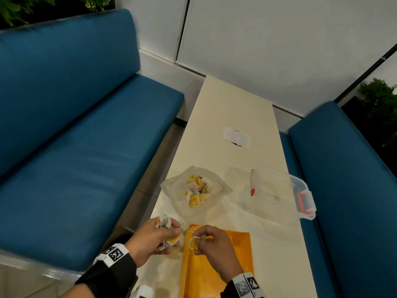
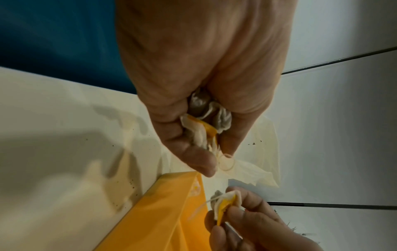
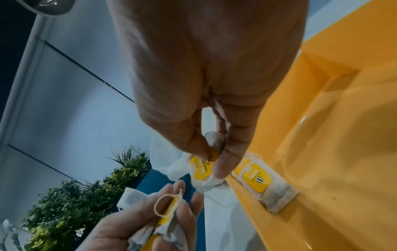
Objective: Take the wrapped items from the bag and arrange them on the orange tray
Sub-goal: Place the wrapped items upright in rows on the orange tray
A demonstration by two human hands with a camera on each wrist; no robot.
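pinching one tea bag [image 3: 204, 171] over the orange tray [image 1: 240, 244] corner beside one already laid there [image 3: 264, 185], the right hand [image 1: 211, 239] risks snagging strings trailing from the bunch [image 1: 166, 231] clutched in the left hand [image 1: 150, 239], dragging bags off the table [image 1: 227, 117] while more wait in the bag [image 1: 171, 186].

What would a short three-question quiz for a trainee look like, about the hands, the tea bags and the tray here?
1. True or false: the left hand grips a bunch of yellow-tagged paper tea bags.
2. Where does the right hand pinch its single tea bag? A) over the flat orange plastic tray; B) inside the clear plastic bag; C) in the clear lidded box.
3. Fill in: one tea bag already lies against the tray's ____.

Key: 1 true; 2 A; 3 wall.
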